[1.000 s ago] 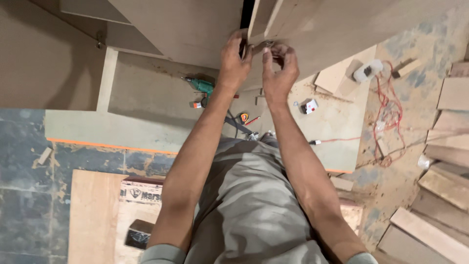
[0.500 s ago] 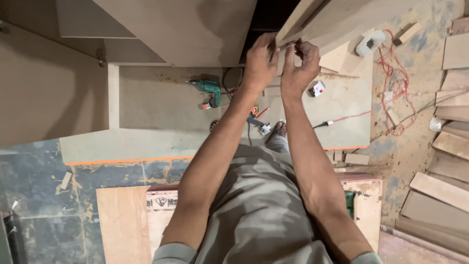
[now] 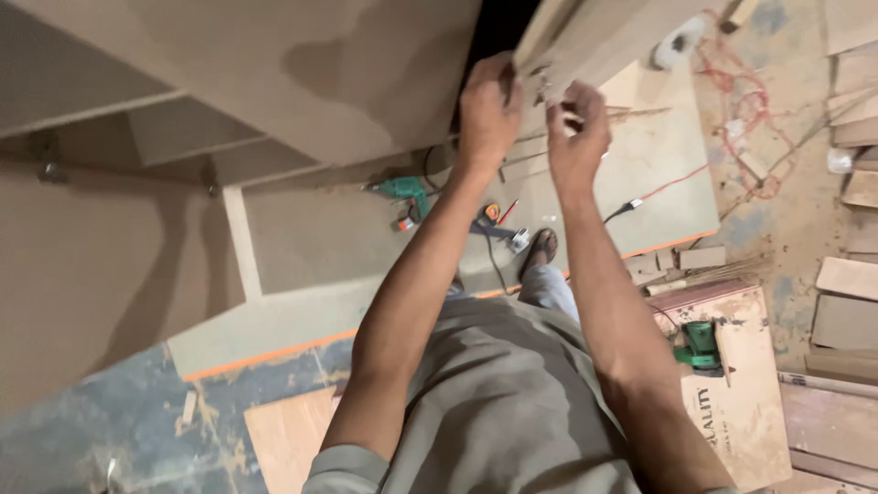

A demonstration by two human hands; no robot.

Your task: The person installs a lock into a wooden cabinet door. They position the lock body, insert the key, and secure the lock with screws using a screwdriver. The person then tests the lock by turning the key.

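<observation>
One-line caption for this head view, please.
Both hands, left hand and right hand, work at a wooden panel's edge above a green drill.

A carpentry workshop or fit-out site: unfinished board cabinets fill the upper left of the frame, a green power drill lies on a board sheet at centre, offcuts are stacked at right, and red cable trails over the dusty floor.
</observation>
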